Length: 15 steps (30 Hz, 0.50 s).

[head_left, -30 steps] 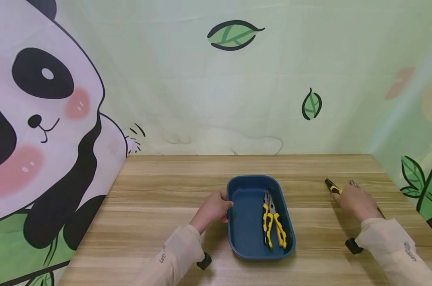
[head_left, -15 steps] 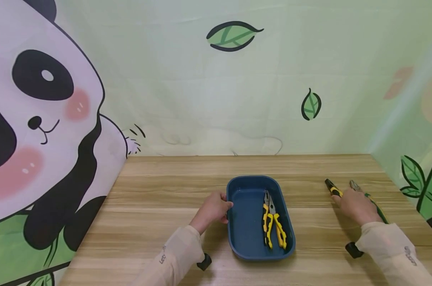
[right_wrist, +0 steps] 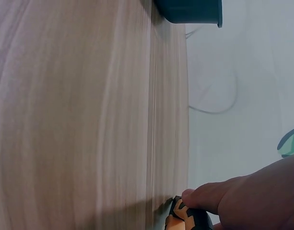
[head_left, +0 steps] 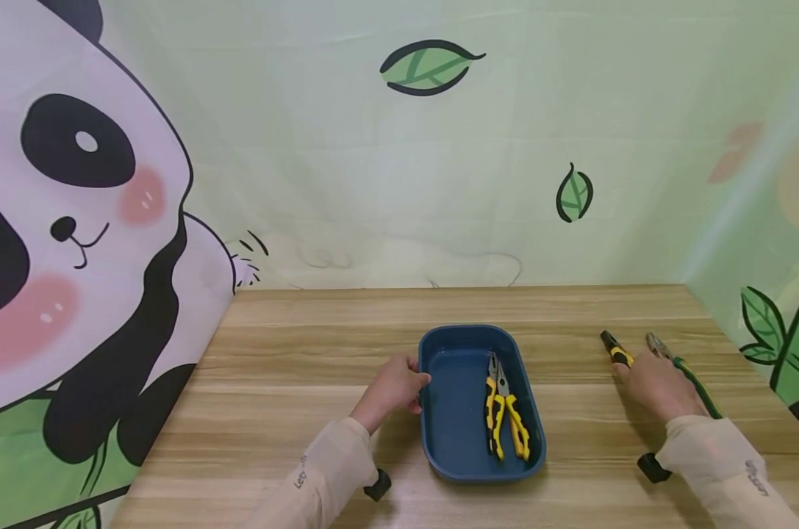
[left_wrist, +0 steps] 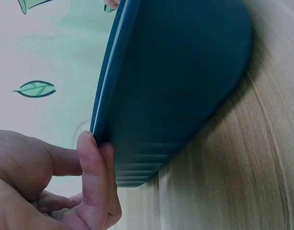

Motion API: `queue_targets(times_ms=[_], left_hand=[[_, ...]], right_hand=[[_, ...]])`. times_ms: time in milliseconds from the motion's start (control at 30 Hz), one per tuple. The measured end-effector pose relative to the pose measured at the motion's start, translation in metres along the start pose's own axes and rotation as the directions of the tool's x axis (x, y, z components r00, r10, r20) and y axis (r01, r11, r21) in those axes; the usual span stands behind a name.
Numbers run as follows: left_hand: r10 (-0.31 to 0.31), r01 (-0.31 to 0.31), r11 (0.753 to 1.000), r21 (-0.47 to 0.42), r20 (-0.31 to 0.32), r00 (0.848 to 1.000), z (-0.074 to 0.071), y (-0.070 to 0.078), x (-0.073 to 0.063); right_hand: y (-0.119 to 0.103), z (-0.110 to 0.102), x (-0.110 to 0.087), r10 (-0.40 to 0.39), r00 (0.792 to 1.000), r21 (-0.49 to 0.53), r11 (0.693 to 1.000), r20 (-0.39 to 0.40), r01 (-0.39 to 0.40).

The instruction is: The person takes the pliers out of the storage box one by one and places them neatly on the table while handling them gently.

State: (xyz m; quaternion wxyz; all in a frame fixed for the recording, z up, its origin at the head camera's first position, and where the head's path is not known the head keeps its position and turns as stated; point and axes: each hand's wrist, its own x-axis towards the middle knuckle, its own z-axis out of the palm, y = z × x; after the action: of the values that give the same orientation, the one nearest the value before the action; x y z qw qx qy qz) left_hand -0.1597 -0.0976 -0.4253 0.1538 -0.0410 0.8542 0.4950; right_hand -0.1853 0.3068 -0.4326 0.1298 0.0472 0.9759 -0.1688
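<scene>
My left hand [head_left: 392,386] pinches the left rim of a blue plastic tray [head_left: 455,470], with fingers against its outer wall [left_wrist: 185,72]. Inside the tray, along its right side, lie yellow-and-black pliers [head_left: 510,422], two pairs close together. At the right my right hand [head_left: 660,382] grips yellow-and-black pliers [head_left: 617,351] low over the table; its thumb lies on the handle [right_wrist: 178,218] in the right wrist view. The palm and most of the handles are hidden. Just right of this hand, partly covered by it, are green-handled pliers [head_left: 693,378].
The wood-grain table [head_left: 293,345] ends at a fabric backdrop [head_left: 346,184] printed with a panda and leaves. Bare tabletop lies between the tray and the right hand. Black wrist devices [head_left: 653,466] hang below both sleeves.
My right hand has shifted slightly toward me and to the right, so more of the green-handled pliers shows. My left hand and the tray have stayed in place.
</scene>
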Motion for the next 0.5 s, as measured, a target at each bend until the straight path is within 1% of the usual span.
queue_targets(times_ms=[233, 500], left_hand=[[-0.002, 0.002, 1.0, 0.006, -0.005, 1.0, 0.0003, 0.0002, -0.0004], [-0.004, 0.004, 1.0, 0.014, -0.007, 1.0, 0.0, 0.0014, -0.001]], right_hand=[[0.0003, 0.0047, -0.0007, 0.03, 0.999, 0.015, 0.999, -0.01, -0.03], [0.0016, 0.008, 0.0012, 0.022, 0.999, -0.014, 1.0, -0.03, -0.022]])
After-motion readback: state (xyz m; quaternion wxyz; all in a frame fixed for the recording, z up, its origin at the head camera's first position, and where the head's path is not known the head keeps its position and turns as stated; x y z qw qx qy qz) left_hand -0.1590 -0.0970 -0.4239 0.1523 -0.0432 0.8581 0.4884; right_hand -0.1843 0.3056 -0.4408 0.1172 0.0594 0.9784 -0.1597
